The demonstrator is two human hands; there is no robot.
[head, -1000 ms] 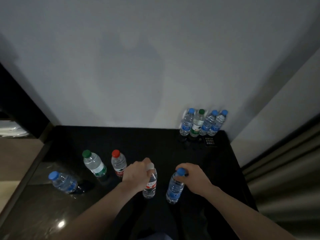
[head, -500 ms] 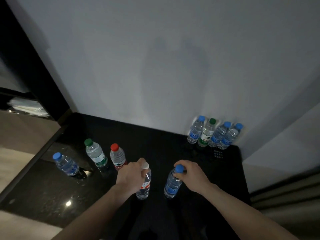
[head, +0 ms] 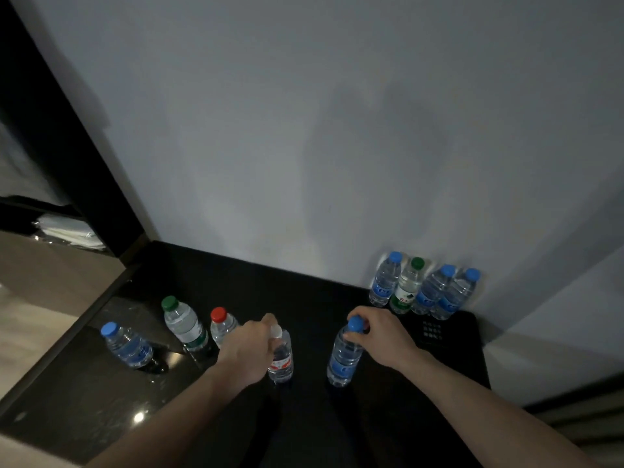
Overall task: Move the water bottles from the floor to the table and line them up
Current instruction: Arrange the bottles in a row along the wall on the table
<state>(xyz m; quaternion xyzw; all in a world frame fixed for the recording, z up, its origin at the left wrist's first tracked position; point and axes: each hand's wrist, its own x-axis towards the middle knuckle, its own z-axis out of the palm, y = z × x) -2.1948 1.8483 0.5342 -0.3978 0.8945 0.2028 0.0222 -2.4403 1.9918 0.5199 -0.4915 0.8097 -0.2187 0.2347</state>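
My left hand (head: pixel 248 349) grips the neck of a white-capped bottle with a red label (head: pixel 281 358), which stands on the black table (head: pixel 304 298). My right hand (head: pixel 381 332) grips the top of a blue-capped bottle (head: pixel 342 358) standing to its right. Left of them stand a red-capped bottle (head: pixel 221 324), a green-capped bottle (head: pixel 184 324) and a blue-capped bottle (head: pixel 126 344), roughly in a row. Against the wall at the back right stands a cluster of several bottles (head: pixel 422 287), blue-capped with one green-capped.
A dark remote control (head: pixel 434 332) lies on the table near the back-right cluster. The grey wall (head: pixel 304 130) bounds the table at the back. A dark cabinet edge (head: pixel 67 146) and wooden floor (head: pixel 33 282) lie to the left; a curtain (head: pixel 580 410) hangs at the right.
The view has tilted and swung, showing more wall. Both hands stay on their bottles on the table, with little movement between them.
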